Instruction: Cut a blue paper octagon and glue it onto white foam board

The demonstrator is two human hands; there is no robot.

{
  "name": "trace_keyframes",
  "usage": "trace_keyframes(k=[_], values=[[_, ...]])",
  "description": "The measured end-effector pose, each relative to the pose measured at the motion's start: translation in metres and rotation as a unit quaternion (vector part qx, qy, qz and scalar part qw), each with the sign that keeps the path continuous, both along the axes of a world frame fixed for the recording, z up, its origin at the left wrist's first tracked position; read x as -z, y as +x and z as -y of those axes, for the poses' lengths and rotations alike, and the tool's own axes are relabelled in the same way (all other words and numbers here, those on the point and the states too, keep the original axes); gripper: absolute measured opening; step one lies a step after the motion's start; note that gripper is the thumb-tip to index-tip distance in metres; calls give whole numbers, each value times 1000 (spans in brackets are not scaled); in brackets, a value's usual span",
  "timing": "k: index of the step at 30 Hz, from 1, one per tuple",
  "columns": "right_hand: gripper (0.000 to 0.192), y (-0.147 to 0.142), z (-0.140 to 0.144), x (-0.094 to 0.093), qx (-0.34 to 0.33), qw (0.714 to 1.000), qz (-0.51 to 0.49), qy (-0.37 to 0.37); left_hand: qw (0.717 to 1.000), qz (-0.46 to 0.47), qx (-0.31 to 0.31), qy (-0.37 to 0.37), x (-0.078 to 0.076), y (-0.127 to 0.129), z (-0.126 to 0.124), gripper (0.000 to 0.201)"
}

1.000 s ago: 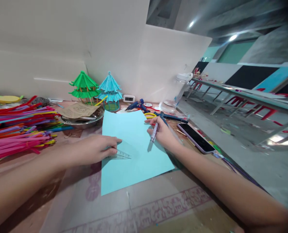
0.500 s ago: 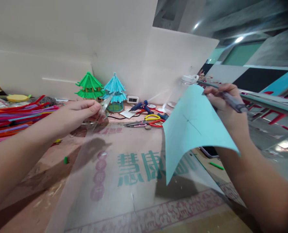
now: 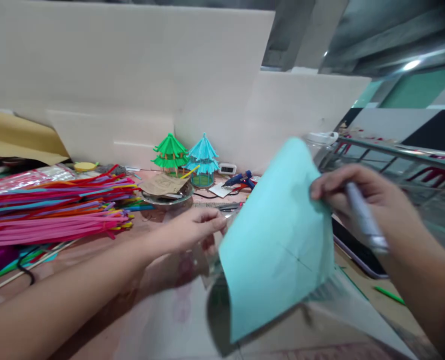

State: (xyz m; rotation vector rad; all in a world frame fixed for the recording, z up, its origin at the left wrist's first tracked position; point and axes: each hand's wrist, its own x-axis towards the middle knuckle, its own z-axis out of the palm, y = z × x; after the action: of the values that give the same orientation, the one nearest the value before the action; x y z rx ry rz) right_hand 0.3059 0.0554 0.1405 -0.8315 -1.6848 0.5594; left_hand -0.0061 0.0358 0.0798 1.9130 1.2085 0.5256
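A cluttered craft table (image 3: 94,320) stands against pale board walls, with a second long table visible at the far right. The right hand (image 3: 361,200) pinches the upper edge of a light blue paper sheet (image 3: 278,240), lifting it clear of the table's near middle so its faint pencil cross faces the viewer; a pen (image 3: 365,217) lies clamped among the same fingers, apparently kept ready. The left hand (image 3: 195,227) reaches toward the sheet's left edge, fingers loosely curled; whether they pinch anything is blurred. Bundled coloured straws (image 3: 53,210) lie along the left edge; two small pavilion models (image 3: 186,157) stand at the back.
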Motion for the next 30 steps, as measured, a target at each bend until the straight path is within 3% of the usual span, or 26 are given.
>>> trace_keyframes(k=[3, 8, 12, 15, 18, 21, 26, 30], values=[[6, 6, -32, 31, 5, 977, 164, -137, 990, -118, -5, 73, -3, -15, -11, 30], [15, 8, -59, 77, 27, 958, 238, -159, 944, -262, -42, 197, 0, -21, -8, 17], [20, 15, -63, 90, 35, 937, 305, -166, 899, -292, -116, 306, -21, -48, -22, 21], [21, 17, -67, 99, 34, 944, 284, -163, 880, -304, -133, 340, -28, -80, -45, 26], [20, 15, -69, 110, 42, 955, 250, -155, 871, -322, -135, 346, -20, -103, -62, 30], [15, 13, -70, 115, 52, 968, 181, -167, 854, -335, -176, 357, -15, -113, -66, 35], [13, 13, -69, 101, 89, 969, 10, -231, 803, -337, -296, 393, -37, -124, -56, 37], [19, 18, -69, 92, 115, 960, -55, -248, 783, -332, -326, 412, -47, -130, -52, 37]])
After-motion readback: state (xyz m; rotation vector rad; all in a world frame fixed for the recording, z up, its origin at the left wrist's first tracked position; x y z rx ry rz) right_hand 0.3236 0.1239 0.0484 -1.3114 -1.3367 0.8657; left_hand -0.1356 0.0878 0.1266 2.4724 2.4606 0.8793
